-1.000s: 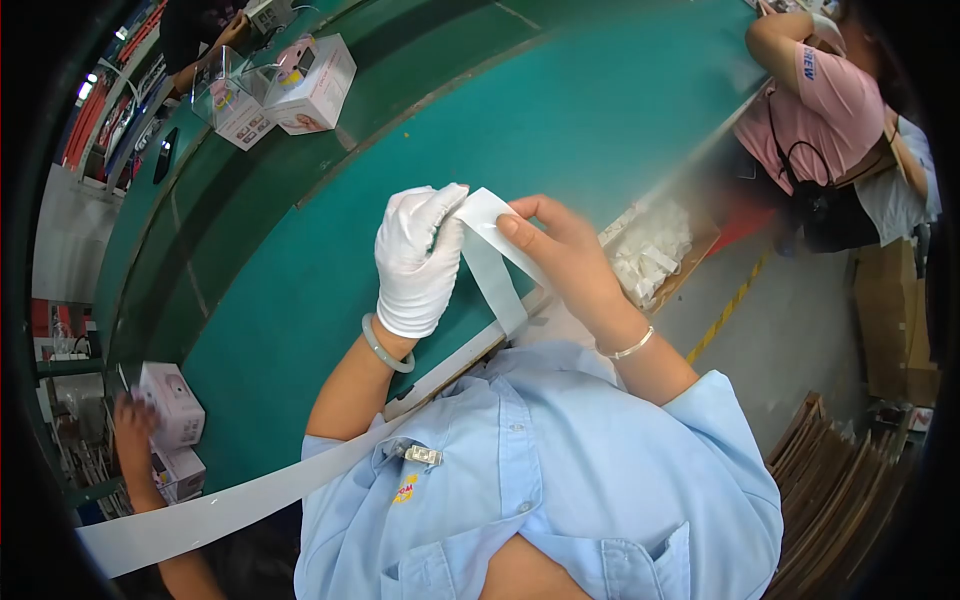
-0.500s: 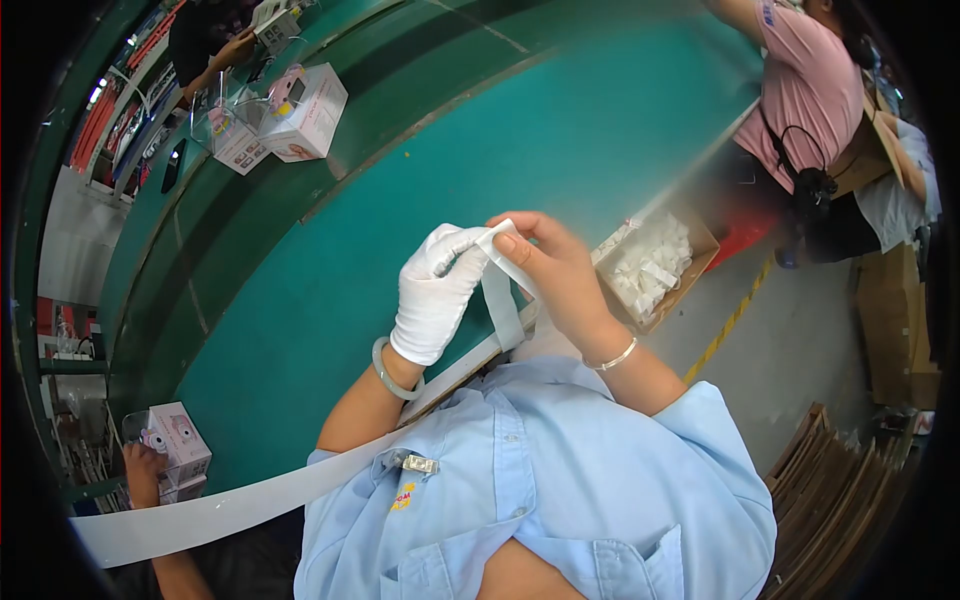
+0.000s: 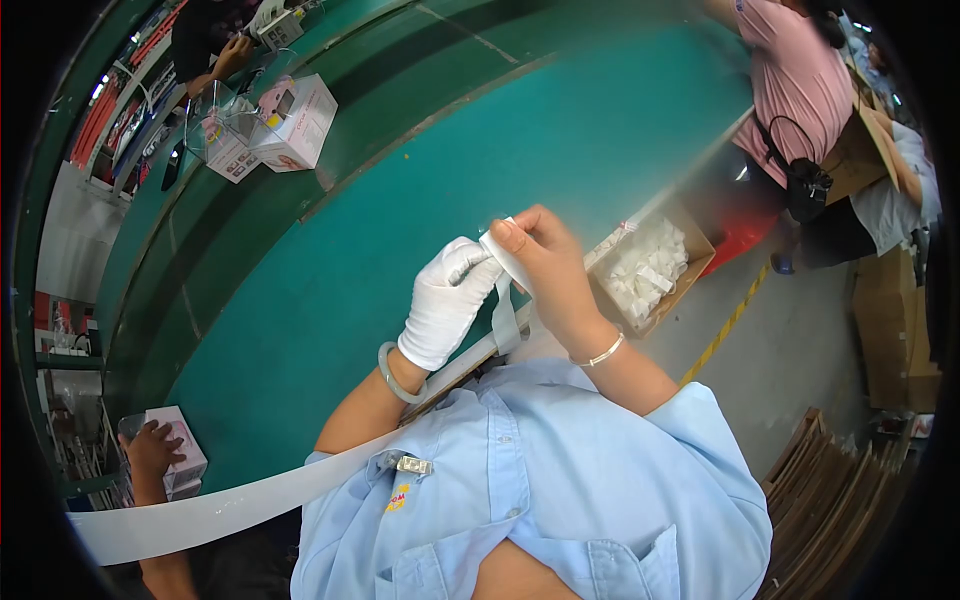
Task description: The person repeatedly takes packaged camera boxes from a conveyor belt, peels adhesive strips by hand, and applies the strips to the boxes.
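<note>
In front of my chest, over the green table, both hands come together at a folded white strip [image 3: 505, 258]. My left hand [image 3: 440, 305], in a white glove, is closed with its fingertips pinched at the strip's left side. Bare and wearing a bracelet, my right hand [image 3: 545, 262] grips the strip between thumb and fingers. Below them hangs a translucent white length [image 3: 506, 322], down towards the table's edge; whether it joins the held piece is hidden.
An open carton [image 3: 690, 285] of white pieces stands to the right. Boxed goods [image 3: 305, 125] sit at the upper left. A long white band [image 3: 230, 510] crosses the lower left, near another person's hand [image 3: 155, 448]. A person in pink [image 3: 800, 80] stands at upper right.
My hands, still together on the white strip, have shifted slightly; the left has moved a little right and down. At lower left, the other person's hand has moved up over the box.
</note>
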A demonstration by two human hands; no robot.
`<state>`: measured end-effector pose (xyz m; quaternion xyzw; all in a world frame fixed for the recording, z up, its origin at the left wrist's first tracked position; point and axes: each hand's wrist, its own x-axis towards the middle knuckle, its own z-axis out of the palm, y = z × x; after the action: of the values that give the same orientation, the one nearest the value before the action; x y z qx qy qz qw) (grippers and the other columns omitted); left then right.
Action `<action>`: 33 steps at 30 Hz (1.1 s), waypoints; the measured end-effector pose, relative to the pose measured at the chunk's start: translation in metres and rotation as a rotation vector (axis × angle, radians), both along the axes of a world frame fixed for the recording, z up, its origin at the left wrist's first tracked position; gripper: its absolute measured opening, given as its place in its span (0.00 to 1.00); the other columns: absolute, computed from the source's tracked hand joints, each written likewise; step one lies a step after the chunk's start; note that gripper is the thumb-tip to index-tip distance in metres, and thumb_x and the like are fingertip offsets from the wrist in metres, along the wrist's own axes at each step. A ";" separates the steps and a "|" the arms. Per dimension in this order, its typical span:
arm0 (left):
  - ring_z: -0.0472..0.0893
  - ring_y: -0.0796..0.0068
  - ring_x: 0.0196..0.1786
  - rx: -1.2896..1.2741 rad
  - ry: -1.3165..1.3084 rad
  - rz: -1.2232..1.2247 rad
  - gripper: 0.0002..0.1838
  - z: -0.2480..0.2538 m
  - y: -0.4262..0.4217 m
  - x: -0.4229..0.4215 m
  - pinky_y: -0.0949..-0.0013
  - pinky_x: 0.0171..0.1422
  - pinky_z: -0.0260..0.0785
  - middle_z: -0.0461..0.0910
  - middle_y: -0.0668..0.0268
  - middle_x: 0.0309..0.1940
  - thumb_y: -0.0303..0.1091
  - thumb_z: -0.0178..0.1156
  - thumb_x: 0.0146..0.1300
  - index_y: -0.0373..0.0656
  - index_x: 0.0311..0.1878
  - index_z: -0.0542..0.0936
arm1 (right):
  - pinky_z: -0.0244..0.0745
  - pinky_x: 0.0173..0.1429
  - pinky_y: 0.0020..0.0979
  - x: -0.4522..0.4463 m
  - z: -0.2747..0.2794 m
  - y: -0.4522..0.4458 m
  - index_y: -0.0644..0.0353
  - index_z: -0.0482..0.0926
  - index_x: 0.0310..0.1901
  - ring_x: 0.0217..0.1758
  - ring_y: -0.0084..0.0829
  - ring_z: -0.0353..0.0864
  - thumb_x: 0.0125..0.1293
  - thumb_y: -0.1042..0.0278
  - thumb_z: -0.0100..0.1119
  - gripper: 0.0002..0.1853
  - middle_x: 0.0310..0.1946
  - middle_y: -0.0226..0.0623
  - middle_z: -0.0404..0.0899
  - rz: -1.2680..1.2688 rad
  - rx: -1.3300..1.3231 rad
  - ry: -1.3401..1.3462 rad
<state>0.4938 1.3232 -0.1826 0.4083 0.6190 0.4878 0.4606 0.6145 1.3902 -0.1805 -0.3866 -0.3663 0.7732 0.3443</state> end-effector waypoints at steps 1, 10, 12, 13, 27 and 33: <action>0.71 0.81 0.34 -0.005 -0.005 -0.012 0.05 0.000 0.000 -0.001 0.77 0.40 0.64 0.72 0.71 0.30 0.27 0.58 0.61 0.38 0.38 0.79 | 0.63 0.33 0.16 -0.001 -0.002 0.000 0.58 0.74 0.30 0.29 0.12 0.65 0.61 0.62 0.62 0.10 0.27 0.22 0.71 -0.004 -0.010 -0.006; 0.72 0.79 0.34 0.011 0.197 0.023 0.04 -0.001 0.014 0.002 0.76 0.40 0.65 0.71 0.67 0.29 0.24 0.56 0.59 0.34 0.37 0.77 | 0.65 0.39 0.17 -0.003 -0.020 0.009 0.59 0.75 0.31 0.34 0.12 0.67 0.63 0.66 0.59 0.07 0.28 0.22 0.72 -0.034 0.184 -0.041; 0.71 0.79 0.33 0.022 0.238 0.100 0.04 0.000 0.020 0.008 0.76 0.39 0.65 0.70 0.67 0.28 0.23 0.56 0.59 0.34 0.36 0.76 | 0.65 0.42 0.18 -0.001 -0.025 0.010 0.60 0.75 0.35 0.37 0.12 0.66 0.64 0.65 0.57 0.07 0.31 0.21 0.72 -0.027 0.244 -0.017; 0.70 0.79 0.32 0.027 0.241 0.105 0.03 0.000 0.022 0.008 0.76 0.38 0.64 0.70 0.67 0.28 0.23 0.55 0.59 0.34 0.36 0.76 | 0.65 0.43 0.18 0.001 -0.025 0.010 0.60 0.75 0.37 0.38 0.13 0.67 0.65 0.64 0.56 0.08 0.32 0.22 0.72 -0.015 0.208 0.015; 0.71 0.72 0.28 0.159 0.422 0.042 0.02 -0.009 0.031 0.018 0.70 0.33 0.64 0.71 0.64 0.25 0.25 0.58 0.58 0.36 0.33 0.77 | 0.67 0.26 0.18 0.025 -0.028 0.012 0.57 0.74 0.40 0.25 0.12 0.70 0.67 0.58 0.53 0.11 0.27 0.22 0.73 0.048 0.090 0.070; 0.76 0.71 0.30 0.070 0.433 0.010 0.07 -0.010 0.032 0.012 0.72 0.35 0.68 0.76 0.62 0.29 0.24 0.56 0.60 0.37 0.40 0.80 | 0.71 0.23 0.20 0.034 -0.036 0.038 0.55 0.74 0.39 0.26 0.16 0.73 0.66 0.64 0.53 0.06 0.28 0.24 0.73 -0.018 -0.114 0.047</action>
<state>0.5059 1.3557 -0.1930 0.5163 0.6881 0.4122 0.3002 0.6488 1.4278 -0.2160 -0.3904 -0.3099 0.7988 0.3370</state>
